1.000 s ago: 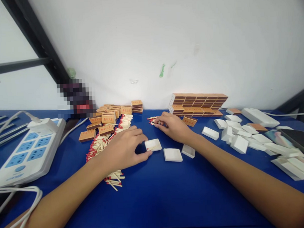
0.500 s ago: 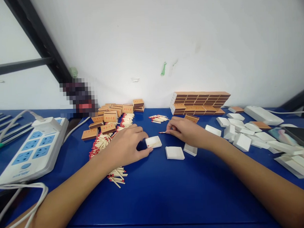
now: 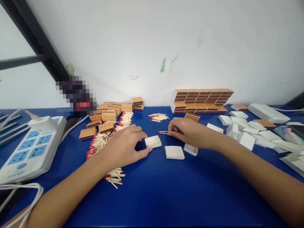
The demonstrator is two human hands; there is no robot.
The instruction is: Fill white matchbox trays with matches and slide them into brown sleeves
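Note:
My left hand (image 3: 125,145) rests on the blue table (image 3: 154,190) with thumb and fingers curled round the left side of a small white matchbox tray (image 3: 153,141). My right hand (image 3: 187,132) pinches a few red-tipped matches (image 3: 162,132) that stick out to the left, just right of and behind that tray. Two more white trays (image 3: 174,152) lie in front of the right hand. A small heap of loose matches (image 3: 159,117) lies behind the hands.
A long spread of loose matches (image 3: 103,142) and orange matchboxes (image 3: 108,115) lies at the left. A stacked wall of matchboxes (image 3: 201,100) stands at the back. Several white trays (image 3: 244,134) cover the right. A power strip (image 3: 31,148) with cables sits far left.
My right hand has drawn back from the small match heap toward the tray, bringing a few matches with it. The left hand has stayed on the tray.

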